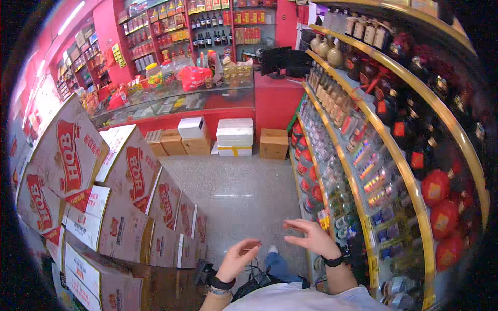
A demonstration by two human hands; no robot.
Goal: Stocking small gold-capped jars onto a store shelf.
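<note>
The person's left hand (pixel 239 259) and right hand (pixel 314 238) hung in the air before the body, both unclenched, fingers loosely bent and holding nothing. Dark cables (pixel 254 270) lay by the waist near the left hand and could have snagged on a wrist or a shelf edge. The small bottles (pixel 342 223) stood in rows on the rack just to the right of the right hand; a careless outward swing of that elbow might have knocked some over, with glass likely to break on the floor. To the left, the cartons (pixel 167 207) rose in a tall stack, the upper ones set askew, so a bump from hip or shoulder could have shifted them. Between rack and stack the grey floor (pixel 233 176) made a lane, the best room for moving, bounded on the right by yellow shelf edges (pixel 426 249). Farther on, white foam boxes (pixel 235 133) and a brown box (pixel 274 143) lined its end, a tripping risk, below the glass counter (pixel 228 101).
</note>
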